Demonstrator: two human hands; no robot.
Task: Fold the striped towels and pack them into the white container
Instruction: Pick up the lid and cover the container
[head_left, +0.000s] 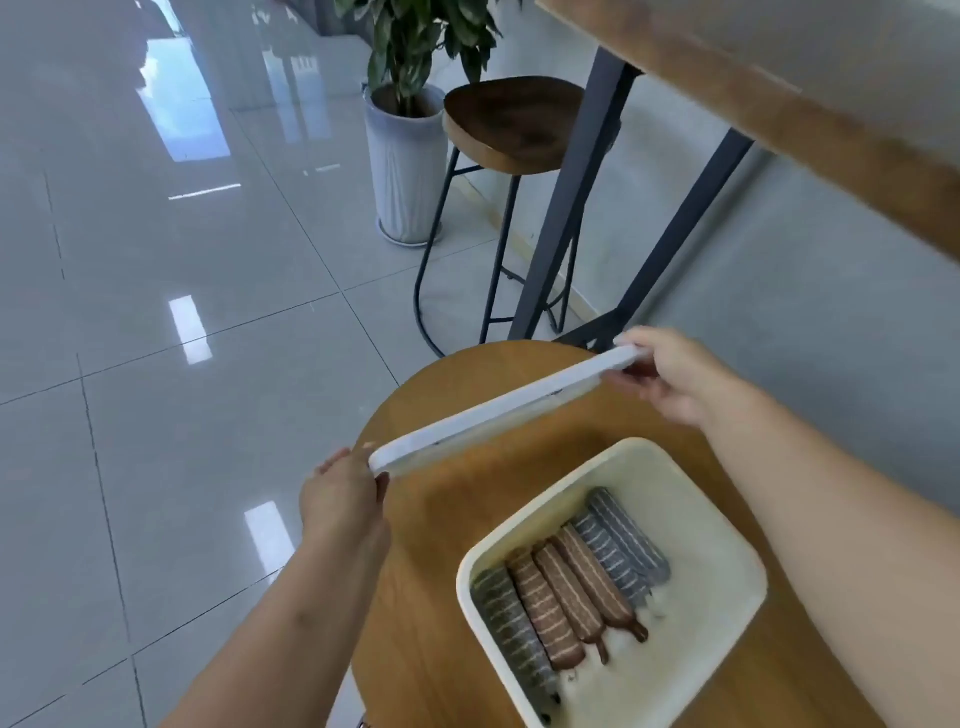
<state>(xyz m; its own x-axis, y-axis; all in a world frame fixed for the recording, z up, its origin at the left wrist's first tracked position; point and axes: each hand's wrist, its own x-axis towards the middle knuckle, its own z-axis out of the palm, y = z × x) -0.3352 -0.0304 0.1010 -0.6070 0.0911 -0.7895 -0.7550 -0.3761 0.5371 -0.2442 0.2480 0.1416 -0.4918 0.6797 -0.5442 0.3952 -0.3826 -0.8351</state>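
6 rolled striped towels lie side by side in the white container, so packing looks done; the left hand grips one end of the white lid and the right hand pinches the other, holding it above the round wooden table; to close well, level it over the rim and press evenly; beyond stand a stool, a potted plant and glossy floor tiles.

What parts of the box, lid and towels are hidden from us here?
- Head view: the white container has its near corner cut off by the bottom edge.
- The lid, held by the left hand and right hand, shows edge-on; its top face is hidden.
- The striped towels hide their own undersides.
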